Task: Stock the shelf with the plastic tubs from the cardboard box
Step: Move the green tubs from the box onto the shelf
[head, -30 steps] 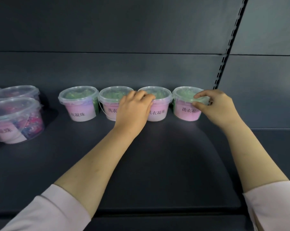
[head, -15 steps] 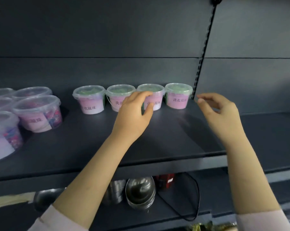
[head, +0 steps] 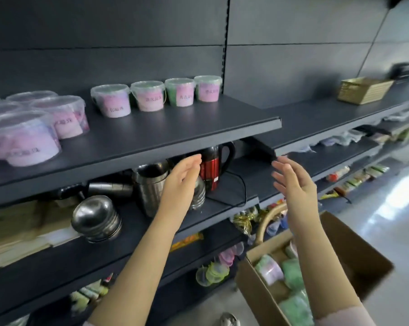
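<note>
On the dark grey metal shelf [head: 187,123] a row of four small clear plastic tubs with pink labels and green contents [head: 149,96] stands upright near the back panel, the tubs close beside each other. To the left of them, near the front edge, there is a group of larger clear plastic tubs with pink and purple contents [head: 29,140]. Both hands are in the air below the front edge of this shelf and hold nothing. The left hand [head: 182,182] has its fingers straight and close together. The right hand [head: 292,184] has its fingers spread apart and relaxed, and it is above the open brown cardboard box [head: 354,255] that stands on the floor at the lower right. Inside the box several more tubs with green and pink contents [head: 269,270] lie packed together; how many there are I cannot tell, because the right arm covers part of them. I judge that the task is partly done: one row is already placed, much of the shelf in front of this row is bare, and the box is not yet empty. The next step is probably to reach down into the box and take out more tubs, then place them in front of the row or beside it.
</note>
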Action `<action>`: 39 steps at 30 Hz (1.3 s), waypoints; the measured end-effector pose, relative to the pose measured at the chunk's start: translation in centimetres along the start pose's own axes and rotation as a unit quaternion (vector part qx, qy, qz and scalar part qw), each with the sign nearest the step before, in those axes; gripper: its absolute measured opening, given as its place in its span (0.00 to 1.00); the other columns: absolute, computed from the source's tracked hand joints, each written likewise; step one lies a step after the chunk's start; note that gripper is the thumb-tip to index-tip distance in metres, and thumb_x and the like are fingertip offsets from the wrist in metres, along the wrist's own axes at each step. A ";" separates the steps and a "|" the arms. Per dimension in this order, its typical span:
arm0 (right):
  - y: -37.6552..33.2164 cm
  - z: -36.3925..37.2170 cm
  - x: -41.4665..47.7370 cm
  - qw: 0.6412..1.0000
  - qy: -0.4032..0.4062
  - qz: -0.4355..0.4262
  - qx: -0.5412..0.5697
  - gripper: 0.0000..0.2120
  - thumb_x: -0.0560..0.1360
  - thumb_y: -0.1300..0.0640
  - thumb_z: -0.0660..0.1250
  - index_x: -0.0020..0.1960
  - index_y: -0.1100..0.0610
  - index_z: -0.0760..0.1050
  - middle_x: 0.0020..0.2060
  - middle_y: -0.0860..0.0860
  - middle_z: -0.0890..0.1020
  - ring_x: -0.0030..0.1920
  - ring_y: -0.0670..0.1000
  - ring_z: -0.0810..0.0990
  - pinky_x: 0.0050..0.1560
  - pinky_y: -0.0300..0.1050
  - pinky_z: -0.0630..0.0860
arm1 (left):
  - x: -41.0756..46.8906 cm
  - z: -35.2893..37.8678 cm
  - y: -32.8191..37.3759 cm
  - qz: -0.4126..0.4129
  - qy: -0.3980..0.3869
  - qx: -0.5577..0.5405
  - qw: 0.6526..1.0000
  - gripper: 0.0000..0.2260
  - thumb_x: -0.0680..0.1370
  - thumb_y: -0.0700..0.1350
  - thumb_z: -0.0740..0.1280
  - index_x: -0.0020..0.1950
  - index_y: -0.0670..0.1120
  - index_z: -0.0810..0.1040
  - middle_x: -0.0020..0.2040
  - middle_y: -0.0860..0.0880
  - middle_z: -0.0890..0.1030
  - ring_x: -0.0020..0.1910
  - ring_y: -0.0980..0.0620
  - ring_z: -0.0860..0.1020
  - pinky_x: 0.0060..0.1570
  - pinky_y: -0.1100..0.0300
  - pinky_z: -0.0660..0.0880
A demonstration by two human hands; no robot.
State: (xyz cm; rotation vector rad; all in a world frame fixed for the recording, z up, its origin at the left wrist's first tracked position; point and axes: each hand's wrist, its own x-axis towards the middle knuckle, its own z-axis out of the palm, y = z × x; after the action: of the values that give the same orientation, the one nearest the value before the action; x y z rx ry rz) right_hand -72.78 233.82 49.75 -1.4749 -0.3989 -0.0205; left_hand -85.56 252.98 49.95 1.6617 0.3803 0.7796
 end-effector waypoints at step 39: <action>32.2 -30.9 -5.7 0.855 0.066 0.513 -0.042 0.19 0.82 0.51 0.60 0.71 0.55 0.70 0.65 0.52 0.76 0.64 0.50 0.74 0.62 0.43 0.71 | -10.3 31.8 -27.2 -0.427 -0.212 0.177 0.861 0.16 0.80 0.51 0.63 0.68 0.53 0.72 0.67 0.52 0.73 0.64 0.55 0.71 0.57 0.61 0.65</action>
State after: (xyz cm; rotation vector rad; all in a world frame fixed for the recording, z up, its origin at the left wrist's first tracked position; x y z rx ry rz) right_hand -62.25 206.11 15.88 -1.6037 0.5462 0.7179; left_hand -67.12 229.77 18.66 1.6989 0.8947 -0.3398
